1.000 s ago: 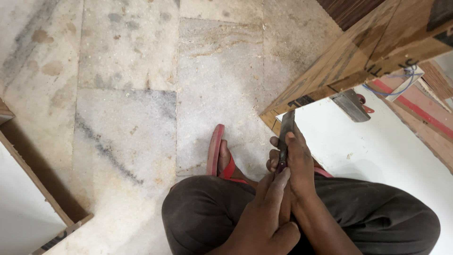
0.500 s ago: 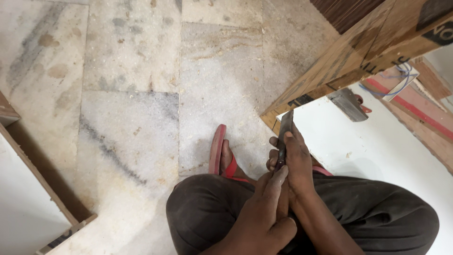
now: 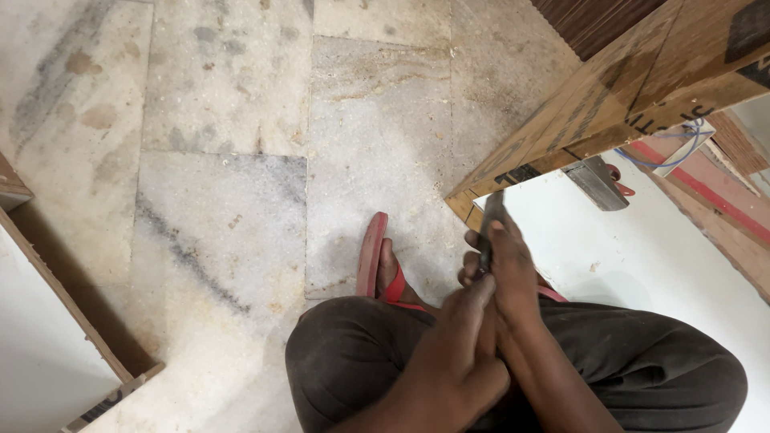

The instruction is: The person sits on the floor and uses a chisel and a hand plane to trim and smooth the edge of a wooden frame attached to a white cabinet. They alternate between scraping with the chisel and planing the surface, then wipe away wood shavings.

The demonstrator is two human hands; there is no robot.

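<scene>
Barely shifted since before: right hand (image 3: 509,269) gripping a dark tool (image 3: 487,232), left hand (image 3: 457,361) clasped over it, beside brown cardboard (image 3: 609,88) on white board (image 3: 658,265).

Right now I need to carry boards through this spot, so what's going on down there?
A person squats on the marble floor in red sandals. Both hands grip a dark flat tool, the right hand around its shaft and the left hand behind it. Its tip rests at the corner of a white laminated board, under a leaning brown plywood sheet. A metal tool lies on the board.
</scene>
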